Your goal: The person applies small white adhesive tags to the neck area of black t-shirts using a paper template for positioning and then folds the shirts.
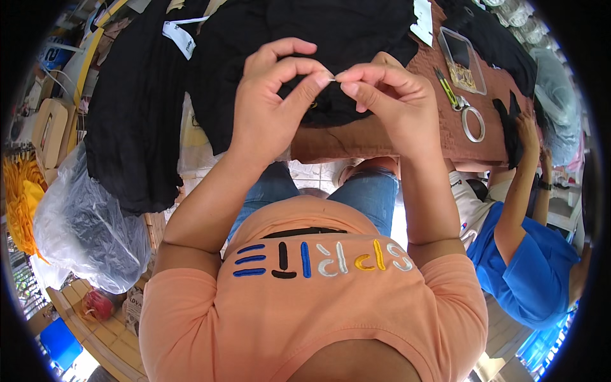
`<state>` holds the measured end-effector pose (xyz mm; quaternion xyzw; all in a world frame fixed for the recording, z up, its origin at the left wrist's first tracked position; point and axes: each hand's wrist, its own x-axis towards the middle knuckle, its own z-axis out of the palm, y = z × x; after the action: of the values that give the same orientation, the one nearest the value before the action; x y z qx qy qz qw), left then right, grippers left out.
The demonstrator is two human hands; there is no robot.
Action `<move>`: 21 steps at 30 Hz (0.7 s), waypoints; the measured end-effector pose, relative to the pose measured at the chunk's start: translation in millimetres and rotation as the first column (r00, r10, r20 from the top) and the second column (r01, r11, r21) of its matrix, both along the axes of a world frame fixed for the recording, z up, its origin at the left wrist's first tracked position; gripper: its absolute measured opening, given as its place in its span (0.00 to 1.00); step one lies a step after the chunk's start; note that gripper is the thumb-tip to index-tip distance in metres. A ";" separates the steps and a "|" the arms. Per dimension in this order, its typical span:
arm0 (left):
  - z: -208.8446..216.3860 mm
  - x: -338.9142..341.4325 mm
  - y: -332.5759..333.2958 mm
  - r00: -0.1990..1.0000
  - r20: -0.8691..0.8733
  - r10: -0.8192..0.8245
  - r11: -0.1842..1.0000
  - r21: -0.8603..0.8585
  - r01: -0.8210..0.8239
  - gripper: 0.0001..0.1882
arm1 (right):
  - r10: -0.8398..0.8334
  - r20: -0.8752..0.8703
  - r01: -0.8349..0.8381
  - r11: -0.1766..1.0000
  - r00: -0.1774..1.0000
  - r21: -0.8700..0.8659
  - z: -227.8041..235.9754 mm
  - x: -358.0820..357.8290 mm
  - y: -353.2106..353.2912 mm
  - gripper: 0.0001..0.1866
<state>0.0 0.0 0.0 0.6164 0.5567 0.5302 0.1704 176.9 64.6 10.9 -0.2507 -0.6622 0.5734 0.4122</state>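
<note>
My left hand [273, 95] and my right hand [389, 95] are raised over black cloth [223, 70], fingertips almost meeting. Between them is a small thin shiny thing [331, 79], too small to name; thumb and forefinger of each hand pinch at it. The left hand's other fingers are curled loosely away. Black fabric spreads under and beyond both hands and hangs over the table's left side. A white tag [179, 39] lies on it at the upper left.
The table has a brown cover [407, 118]. To the right lie a yellow-green snipper [447, 87], a white ring [473, 124] and a clear box [463, 60] with small gold-coloured pieces. A co-worker in blue [531, 254] handles black cloth at the right. Clear plastic [92, 219] bulges at the left.
</note>
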 end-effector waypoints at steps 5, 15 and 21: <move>0.1 4.0 -5.8 0.956 0.274 -0.107 0.988 -0.081 0.134 0.09 | -0.007 -0.167 -0.024 0.983 0.986 -0.180 -5.2 -6.8 -6.8 0.08; -0.1 24.8 4.9 0.805 0.584 -0.102 0.993 0.013 0.117 0.09 | -0.059 -0.162 0.045 0.995 0.985 -0.090 -2.3 -10.0 -5.9 0.06; 6.5 31.2 5.2 0.690 0.720 -0.077 0.997 0.046 0.064 0.07 | -0.138 -0.145 0.100 0.965 0.980 -0.242 -3.7 -17.6 -9.3 0.05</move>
<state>31.2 5.2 6.5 0.3816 0.4166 0.7272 0.3899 159.4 55.3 7.1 -0.2898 -0.5385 0.6395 0.4659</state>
